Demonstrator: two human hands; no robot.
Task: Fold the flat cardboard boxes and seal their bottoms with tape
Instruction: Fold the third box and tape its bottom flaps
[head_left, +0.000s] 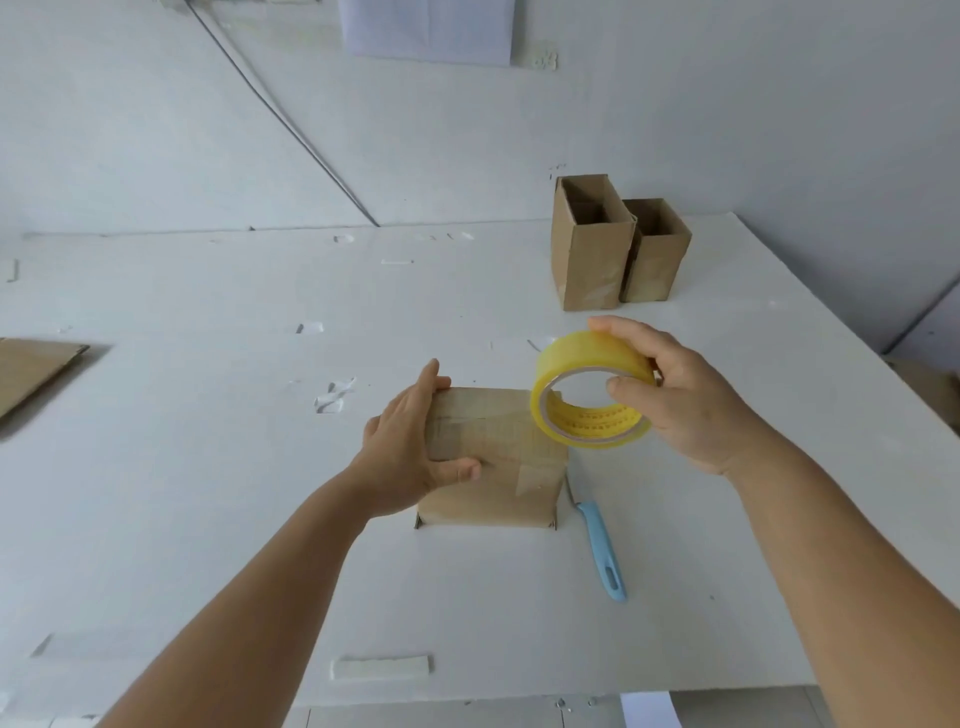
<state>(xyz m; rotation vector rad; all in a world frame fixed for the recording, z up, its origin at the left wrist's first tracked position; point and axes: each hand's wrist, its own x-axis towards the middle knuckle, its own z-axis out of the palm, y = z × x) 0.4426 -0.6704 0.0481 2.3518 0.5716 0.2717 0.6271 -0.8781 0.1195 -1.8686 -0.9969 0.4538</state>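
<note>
flat cardboard (31, 371) waits at far left of the white counter (208, 467). left hand (410, 452) clamps the box (493, 467) mid-counter, bottom up, fingers straight along its side, thumb on top. right hand (675, 395) pinches the tape roll (589, 397) above the box's right edge. risks: strip wrinkles or goes askew if the box shifts; knife (597, 540) lies just right. two finished boxes (618, 244) stand by the white wall.

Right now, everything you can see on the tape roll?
The tape roll is a yellow, translucent ring with a pale inner core, wide hollow centre facing the camera. It is held tilted in the air above the right edge of the box, not resting on it. The right hand grips it, fingers over the top and thumb at the core.
</note>
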